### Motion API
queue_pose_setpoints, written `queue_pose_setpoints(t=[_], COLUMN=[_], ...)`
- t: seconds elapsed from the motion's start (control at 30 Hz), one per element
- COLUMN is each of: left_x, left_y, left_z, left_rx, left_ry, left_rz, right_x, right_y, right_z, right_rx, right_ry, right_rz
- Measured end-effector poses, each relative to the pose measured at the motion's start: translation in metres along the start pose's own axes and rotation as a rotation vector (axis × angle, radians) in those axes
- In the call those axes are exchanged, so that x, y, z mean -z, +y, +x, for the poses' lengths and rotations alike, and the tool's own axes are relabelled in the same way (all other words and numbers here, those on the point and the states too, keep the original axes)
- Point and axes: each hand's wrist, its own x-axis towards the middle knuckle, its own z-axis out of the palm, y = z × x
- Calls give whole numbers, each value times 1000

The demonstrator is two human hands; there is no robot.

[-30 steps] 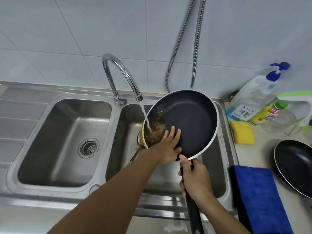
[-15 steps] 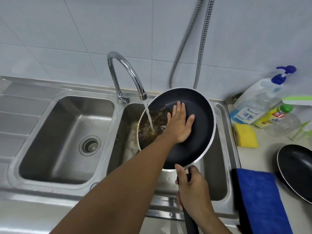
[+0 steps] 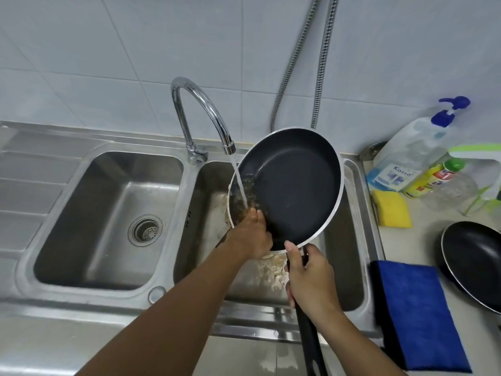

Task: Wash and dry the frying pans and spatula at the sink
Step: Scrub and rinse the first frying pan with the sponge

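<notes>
A black frying pan (image 3: 295, 185) with a pale rim tilts over the right sink basin (image 3: 341, 256). My right hand (image 3: 309, 278) grips its black handle just below the rim. Water runs from the chrome tap (image 3: 200, 112) onto the pan's lower left side, where brown residue pools. My left hand (image 3: 252, 234) rubs that wet spot inside the pan with its fingers. A second black frying pan (image 3: 477, 261) lies on the counter at the far right. No spatula shows.
The left basin (image 3: 108, 213) has a drain strainer. A blue cloth (image 3: 414, 313) lies on the counter right of the sink. A yellow sponge (image 3: 391, 210), a pump soap bottle (image 3: 412, 153) and a yellow bottle (image 3: 431, 180) stand behind it. Food bits lie in the right basin.
My left hand slid from the pan's middle down to its lower left edge under the water stream. The pan stays tilted in my right hand.
</notes>
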Motion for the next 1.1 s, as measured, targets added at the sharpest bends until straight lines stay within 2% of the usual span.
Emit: queue_pose_setpoints(t=[0.1, 0.3, 0.37, 0.47, 0.6, 0.67, 0.8, 0.87, 0.97, 1.1], left_x=[8, 1, -3, 0, -1, -1, 8, 14, 13, 5], left_y=[10, 31, 33, 39, 27, 11, -9, -10, -19, -31], left_z=[-4, -9, -7, -1, 15, 21, 16, 10, 7, 6], left_rx=[-13, -238, -349, -377, -210, -154, -200, -194, -131, -63], left_ry=[-18, -21, -12, -1, 33, 78, 150, 170, 143, 198], left_rz=[-16, -534, -581, -496, -226, -183, 159, 223, 216, -48], right_x=[-5, 0, 2, 5, 6, 8, 11, 13, 16, 17], right_y=[2, 4, 6, 10, 16, 19, 15, 12, 9, 8], right_z=[3, 11, 12, 9, 6, 7, 9, 12, 17, 13], right_rx=[12, 46, 54, 62, 101, 114, 120, 122, 152, 189], right_ry=[15, 64, 79, 77, 97, 108, 144, 153, 162, 172], right_rz=[-14, -83, -104, -77, -82, -92, -110, -122, -183, -243])
